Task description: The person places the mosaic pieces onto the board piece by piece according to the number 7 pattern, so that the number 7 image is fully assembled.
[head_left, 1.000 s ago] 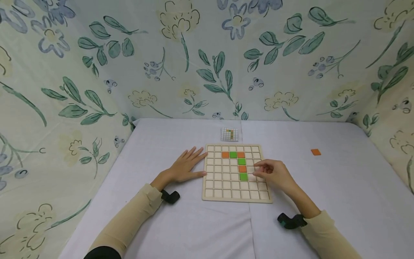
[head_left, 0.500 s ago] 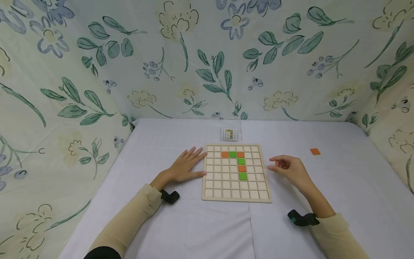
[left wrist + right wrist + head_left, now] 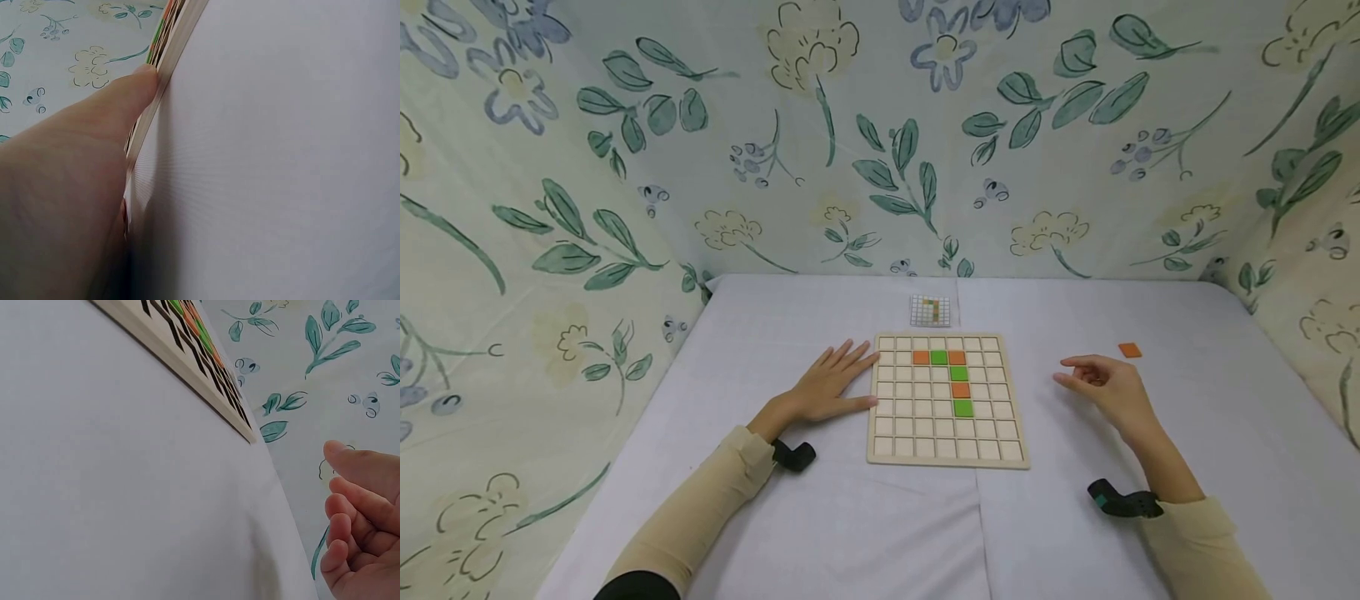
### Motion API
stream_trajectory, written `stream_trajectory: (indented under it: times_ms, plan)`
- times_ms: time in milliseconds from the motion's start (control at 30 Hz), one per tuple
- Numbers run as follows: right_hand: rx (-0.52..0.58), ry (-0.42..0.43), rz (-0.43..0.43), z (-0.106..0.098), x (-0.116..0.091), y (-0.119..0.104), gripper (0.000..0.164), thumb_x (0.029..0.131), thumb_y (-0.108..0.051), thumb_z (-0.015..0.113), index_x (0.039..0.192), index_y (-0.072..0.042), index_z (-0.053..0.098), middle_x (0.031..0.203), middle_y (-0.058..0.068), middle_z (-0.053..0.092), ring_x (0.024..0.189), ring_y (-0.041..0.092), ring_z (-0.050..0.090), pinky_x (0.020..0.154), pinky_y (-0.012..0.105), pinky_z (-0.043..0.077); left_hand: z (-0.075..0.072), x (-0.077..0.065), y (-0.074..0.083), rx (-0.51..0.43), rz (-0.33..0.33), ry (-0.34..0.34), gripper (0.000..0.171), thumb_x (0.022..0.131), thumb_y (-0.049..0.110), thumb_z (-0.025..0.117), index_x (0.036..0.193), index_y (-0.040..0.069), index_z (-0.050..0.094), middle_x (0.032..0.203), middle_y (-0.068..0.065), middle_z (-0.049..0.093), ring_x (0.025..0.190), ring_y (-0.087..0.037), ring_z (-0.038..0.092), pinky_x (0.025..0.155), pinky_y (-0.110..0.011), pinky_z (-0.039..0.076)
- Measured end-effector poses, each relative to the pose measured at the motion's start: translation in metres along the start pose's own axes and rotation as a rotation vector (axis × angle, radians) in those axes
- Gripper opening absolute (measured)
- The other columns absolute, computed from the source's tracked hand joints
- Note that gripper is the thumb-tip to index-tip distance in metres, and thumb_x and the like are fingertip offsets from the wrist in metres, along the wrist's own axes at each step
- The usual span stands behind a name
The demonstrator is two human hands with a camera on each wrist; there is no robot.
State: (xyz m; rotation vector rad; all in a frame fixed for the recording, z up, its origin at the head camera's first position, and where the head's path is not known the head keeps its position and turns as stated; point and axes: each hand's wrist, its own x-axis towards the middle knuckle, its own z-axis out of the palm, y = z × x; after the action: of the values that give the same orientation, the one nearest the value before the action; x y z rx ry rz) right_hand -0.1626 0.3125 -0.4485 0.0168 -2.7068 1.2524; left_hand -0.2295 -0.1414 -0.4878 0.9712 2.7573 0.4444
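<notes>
A square wooden grid board (image 3: 913, 446) lies in the middle of the table in the head view. Orange and green square tiles form a row on it and run down a column, ending at a green tile (image 3: 963, 408). My left hand (image 3: 826, 389) lies spread at the board's left side; in the left wrist view its thumb (image 3: 134, 87) touches the board's edge. Right of the board, my right hand (image 3: 1112, 390) hovers over the cloth, its fingers loosely bent with nothing between them. A loose orange tile (image 3: 1130, 350) lies just beyond that hand.
Behind the board sits a small card (image 3: 930, 311) printed with a coloured grid pattern. White cloth (image 3: 880, 533) covers the table. A floral curtain (image 3: 850, 192) stands at the back and sides.
My right hand has left the board's right side and moved rightward toward the loose orange tile. The tiles on the board and my left hand stay as they were.
</notes>
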Motion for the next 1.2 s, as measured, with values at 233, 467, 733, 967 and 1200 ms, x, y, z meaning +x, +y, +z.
stream_trajectory:
  times_ms: [233, 467, 733, 967, 1200]
  plan:
    - [-0.014, 0.052, 0.023, -0.013, 0.004, 0.016, 0.047, 0.089, -0.032, 0.078, 0.117, 0.005, 0.070, 0.087, 0.006, 0.062, 0.073, 0.005, 0.052, 0.060, 0.015, 0.042, 0.002, 0.001, -0.002, -0.002, 0.003, 0.000, 0.086, 0.095, 0.073, 0.040, 0.162, 0.029, 0.010, 0.167, 0.001, 0.001, 0.152, -0.026, -0.006, 0.119, -0.050, -0.004]
    - [-0.009, 0.101, 0.070, -0.026, 0.010, 0.031, 0.050, 0.089, -0.035, 0.077, 0.117, 0.005, 0.070, 0.084, -0.002, 0.061, 0.074, 0.004, 0.051, 0.061, 0.012, 0.041, 0.003, 0.002, -0.004, 0.003, 0.001, -0.007, 0.086, 0.094, 0.075, 0.037, 0.162, 0.031, 0.008, 0.167, 0.004, -0.002, 0.152, -0.024, -0.008, 0.119, -0.049, -0.005]
    - [0.084, 0.205, 0.179, -0.035, 0.019, 0.047, 0.053, 0.087, -0.029, 0.080, 0.119, 0.010, 0.067, 0.083, -0.020, 0.057, 0.076, -0.002, 0.051, 0.064, 0.005, 0.042, 0.001, 0.002, -0.004, 0.002, 0.009, -0.003, 0.086, 0.094, 0.074, 0.037, 0.162, 0.030, 0.009, 0.167, 0.001, 0.000, 0.152, -0.027, -0.006, 0.119, -0.050, -0.004]
    - [0.113, 0.251, 0.297, -0.042, 0.025, 0.057, 0.054, 0.088, -0.031, 0.078, 0.123, 0.008, 0.065, 0.077, -0.027, 0.060, 0.074, -0.001, 0.053, 0.058, 0.008, 0.043, 0.002, 0.001, -0.004, 0.001, 0.005, -0.008, 0.086, 0.094, 0.074, 0.039, 0.162, 0.029, 0.009, 0.167, 0.002, -0.001, 0.152, -0.027, -0.007, 0.119, -0.050, -0.004]
    - [0.070, 0.276, 0.414, -0.043, 0.029, 0.066, 0.058, 0.090, -0.034, 0.075, 0.132, 0.004, 0.062, 0.088, -0.010, 0.054, 0.077, 0.005, 0.048, 0.056, 0.011, 0.043, 0.002, 0.001, -0.004, 0.007, 0.001, -0.006, 0.086, 0.094, 0.073, 0.040, 0.162, 0.029, 0.010, 0.167, 0.002, 0.000, 0.152, -0.026, -0.007, 0.119, -0.050, -0.004]
